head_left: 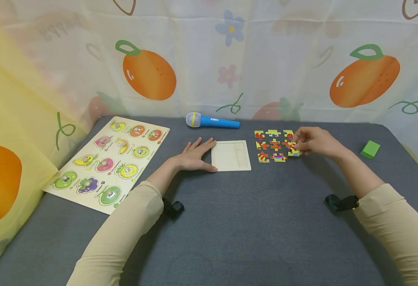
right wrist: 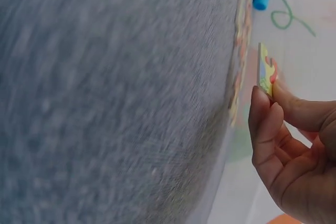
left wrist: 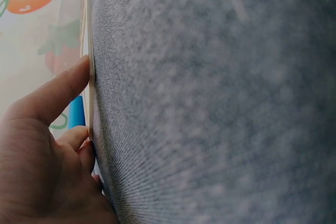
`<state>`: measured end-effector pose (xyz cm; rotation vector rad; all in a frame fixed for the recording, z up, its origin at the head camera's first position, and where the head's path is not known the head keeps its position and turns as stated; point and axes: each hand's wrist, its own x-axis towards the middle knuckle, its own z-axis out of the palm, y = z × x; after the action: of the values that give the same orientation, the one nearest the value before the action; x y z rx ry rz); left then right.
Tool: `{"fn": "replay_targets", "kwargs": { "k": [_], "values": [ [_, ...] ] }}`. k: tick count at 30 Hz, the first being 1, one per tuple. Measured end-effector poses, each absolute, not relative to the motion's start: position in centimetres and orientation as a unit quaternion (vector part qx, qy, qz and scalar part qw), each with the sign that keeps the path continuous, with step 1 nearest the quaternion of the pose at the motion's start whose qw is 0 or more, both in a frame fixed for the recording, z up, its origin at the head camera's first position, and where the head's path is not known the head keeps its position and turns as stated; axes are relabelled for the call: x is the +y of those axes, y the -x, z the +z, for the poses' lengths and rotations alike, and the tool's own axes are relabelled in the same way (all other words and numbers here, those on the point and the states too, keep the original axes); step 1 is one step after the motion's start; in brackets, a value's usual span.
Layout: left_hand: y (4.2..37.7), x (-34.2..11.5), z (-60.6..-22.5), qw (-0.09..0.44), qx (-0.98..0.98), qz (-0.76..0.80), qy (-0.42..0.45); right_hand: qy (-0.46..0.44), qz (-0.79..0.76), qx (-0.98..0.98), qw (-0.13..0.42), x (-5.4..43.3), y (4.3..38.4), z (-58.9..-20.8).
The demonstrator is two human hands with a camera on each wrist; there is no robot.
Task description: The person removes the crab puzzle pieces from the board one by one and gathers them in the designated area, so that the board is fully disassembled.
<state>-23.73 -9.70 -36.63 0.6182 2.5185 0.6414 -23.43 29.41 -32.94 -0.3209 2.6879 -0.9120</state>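
A shallow square wooden puzzle tray point(head_left: 230, 155) lies on the table, its recess bare. My left hand point(head_left: 196, 155) is at its left side, fingers spread, with thumb and index finger touching the frame's edge. In the left wrist view the thumb point(left wrist: 58, 93) meets the tray's thin edge. To the tray's right, several colourful jigsaw pieces point(head_left: 275, 144) lie in loose rows with small gaps. My right hand point(head_left: 317, 141) is at the right side of these rows. Between its thumb and fingers it pinches one yellow jigsaw piece point(right wrist: 266, 72), held off the table.
Behind the tray lies a blue toy microphone point(head_left: 217, 121). A wooden fruit peg board point(head_left: 105, 163) lies left, partly beneath the left forearm's line of sight. A green block point(head_left: 370, 149) stands at the far right. A fruit-printed curtain point(head_left: 201, 59) hangs along the table's back edge.
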Motion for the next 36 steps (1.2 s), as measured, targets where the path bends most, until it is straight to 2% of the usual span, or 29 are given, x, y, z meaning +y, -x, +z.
{"fn": "replay_targets", "kwargs": {
  "k": [14, 36],
  "values": [
    [23.7, -9.7, -36.7, 0.232, 0.916, 0.235, -0.227, 0.106, -0.330, 0.919, 0.187, 30.5, 23.7, -33.9],
    [23.8, -9.7, -36.7, 0.233, 0.916, 0.236, -0.226, 0.092, -0.317, 0.926, 0.182, 30.0, 23.8, -34.4]
  ]
}}
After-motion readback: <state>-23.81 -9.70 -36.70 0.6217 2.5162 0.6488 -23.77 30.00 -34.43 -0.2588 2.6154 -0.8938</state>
